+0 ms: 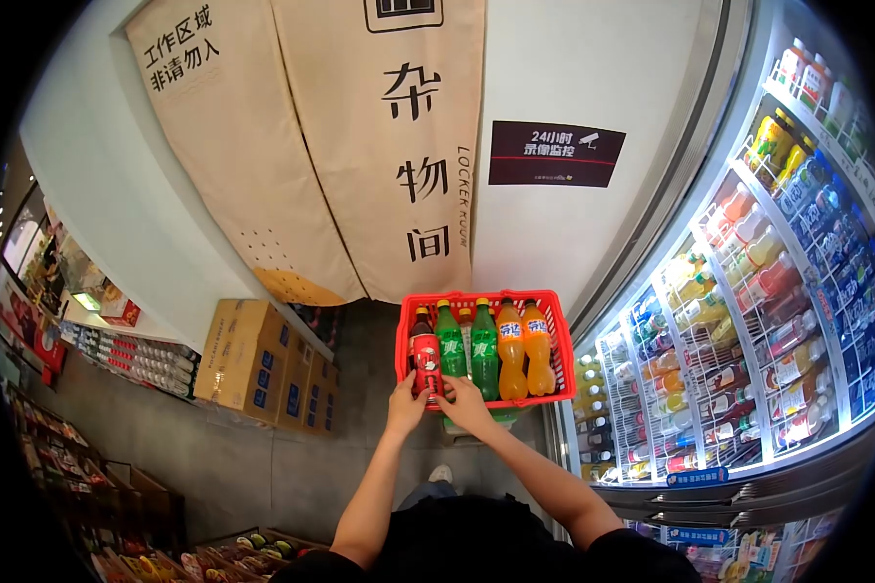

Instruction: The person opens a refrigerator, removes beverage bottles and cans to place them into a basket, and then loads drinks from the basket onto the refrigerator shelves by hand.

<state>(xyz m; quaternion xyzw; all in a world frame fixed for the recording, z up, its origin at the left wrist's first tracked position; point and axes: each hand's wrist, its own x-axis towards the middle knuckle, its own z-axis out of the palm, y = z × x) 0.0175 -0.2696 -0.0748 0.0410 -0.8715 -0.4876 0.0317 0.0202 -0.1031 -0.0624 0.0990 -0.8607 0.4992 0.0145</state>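
A red plastic basket [561,335] holds several bottles lying side by side: a dark cola bottle with a red label [425,352], green bottles [484,350], orange drink bottles [511,350] and a partly hidden one between the green ones. My left hand [407,400] is at the basket's near left corner, its fingers on the lower end of the cola bottle. Right beside it, my right hand [464,402] reaches over the near rim, fingers bent by the lower ends of the cola and green bottles. Both hands seem to hold the cola bottle between them.
Lit drink shelves [739,340] line the right side. Cardboard boxes [238,364] stand on the floor at the left. A beige curtain [360,175] hangs ahead, next to a wall with a dark sign [556,154]. Snack shelves are at the lower left.
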